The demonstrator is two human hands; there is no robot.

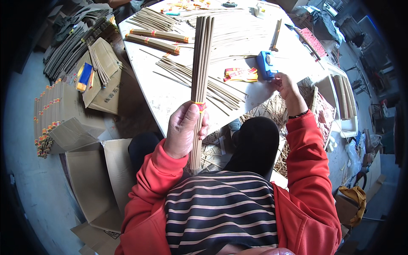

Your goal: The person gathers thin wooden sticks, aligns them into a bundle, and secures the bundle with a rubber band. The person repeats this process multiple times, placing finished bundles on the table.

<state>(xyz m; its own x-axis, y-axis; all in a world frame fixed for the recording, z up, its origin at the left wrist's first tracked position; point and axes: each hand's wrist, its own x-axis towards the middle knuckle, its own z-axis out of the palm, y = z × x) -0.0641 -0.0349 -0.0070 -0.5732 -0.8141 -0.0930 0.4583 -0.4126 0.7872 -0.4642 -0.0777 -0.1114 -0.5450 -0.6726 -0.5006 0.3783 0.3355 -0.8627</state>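
My left hand [183,128] is wrapped around an upright bundle of brown incense sticks [202,59]. A red and yellow paper band [199,106] circles the bundle beside my thumb. My right hand [285,87] is at the near edge of a blue tape dispenser [266,65], its fingers pinched together; what is between them is too small to make out. Left of the dispenser lies a small pile of red and yellow paper bands [240,75]. Loose incense sticks [199,78] are spread on the white table [155,91] behind the held bundle.
Banded incense bundles [154,43] lie at the table's left, with more loose sticks [154,20] beyond. Many banded bundles [47,114] are stacked at the far left beside cardboard boxes [87,178]. At right stands a white bin [345,123] holding sticks. Stick scraps [272,111] litter the space below the table.
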